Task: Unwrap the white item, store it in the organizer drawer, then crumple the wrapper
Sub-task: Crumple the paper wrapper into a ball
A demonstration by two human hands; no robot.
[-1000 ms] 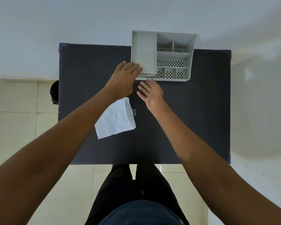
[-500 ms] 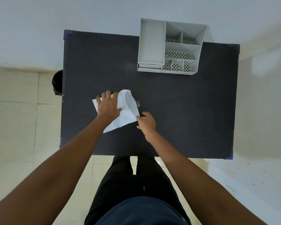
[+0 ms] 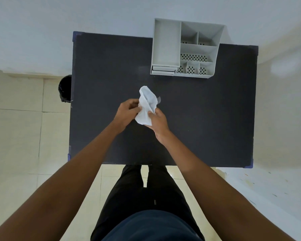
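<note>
step: last one, crumpling; looks like the white item is already stored, not visible anywhere now
right hand (image 3: 157, 120): near-centre of the table, fingers closed on the lower right of the wrapper, thumb on top
left hand (image 3: 128, 110): just left of it, fingertips pinched on the wrapper's left edge
wrapper (image 3: 146, 106): white, thin, held between both hands over the middle of the table (image 3: 207, 119); lower part bunched, upper end sticking up loose and open like a pouch mouth; small clearer flap on its right side
lifted or resting: cannot tell whether it touches the table
how to do it well: gather the loose upper end down into the palms first, then squeeze both hands together; roll it in, don't just fold, or it will likely spring back open; keep it over the table so nothing drops
risk: thin sheet, may slip out of a fingertip pinch; a full-palm grip is safer
organizer (image 3: 186, 49): grey, at the far edge of the table, right of centre, well apart from the hands
drawer (image 3: 162, 70): at organizer's near-left corner, front nearly flush, looks closed; contents hidden
tall left bin: empty as far as visible
right compartments: several small ones, perforated bottoms, nothing seen in them
dark object (image 3: 64, 88): off the left edge of the table, on the floor side, unclear what it is
</note>
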